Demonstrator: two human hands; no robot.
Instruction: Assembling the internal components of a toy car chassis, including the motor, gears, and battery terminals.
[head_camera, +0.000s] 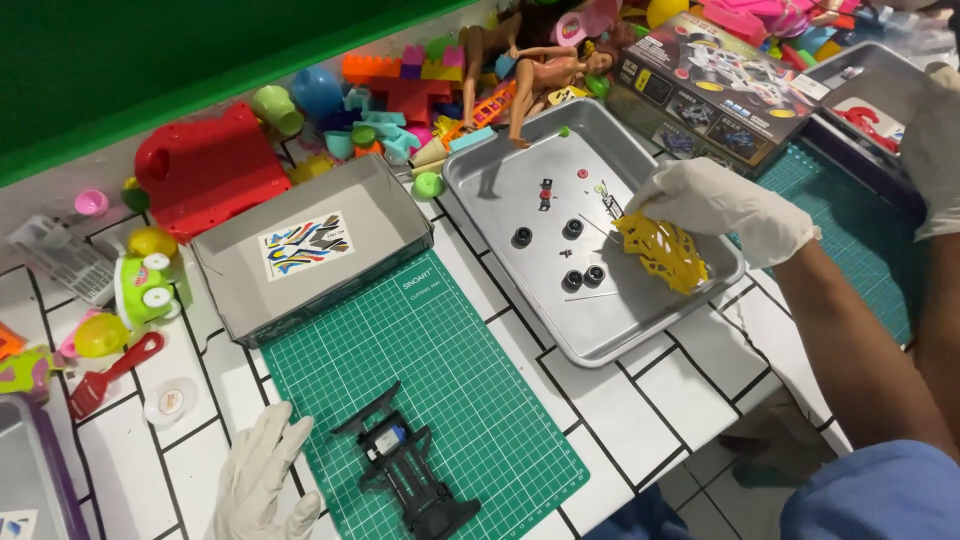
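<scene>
Right hand pinches yellow part; sticker-labelled grey box left of tray.

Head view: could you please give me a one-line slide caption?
Gloved right hand grips yellow part over metal tray; left hand rests beside black chassis.

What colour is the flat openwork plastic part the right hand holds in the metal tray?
Yellow, seen in the head view: flat openwork plastic part.

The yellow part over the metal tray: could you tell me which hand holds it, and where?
The right hand grips the yellow part by its upper edge; the left hand holds nothing.
</scene>
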